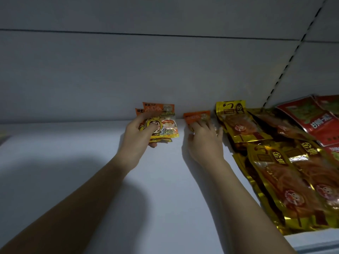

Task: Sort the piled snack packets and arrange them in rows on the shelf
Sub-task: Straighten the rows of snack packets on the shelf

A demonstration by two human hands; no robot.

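My left hand (140,133) grips a small stack of orange-and-yellow snack packets (166,123) with a cartoon face, held just above the white shelf (91,153) near its back wall. A single orange packet (197,116) of the same kind lies flat against the back wall, and my right hand (205,137) rests on it with its fingers laid over the lower half. Both forearms reach in from the bottom of the view.
Gold foil packets (238,123) lie in overlapping rows along the right of the shelf, up to the front edge. Red packets (311,116) sit behind them at the far right. A slotted upright (293,57) runs up the back wall. Bare shelf spreads to the left.
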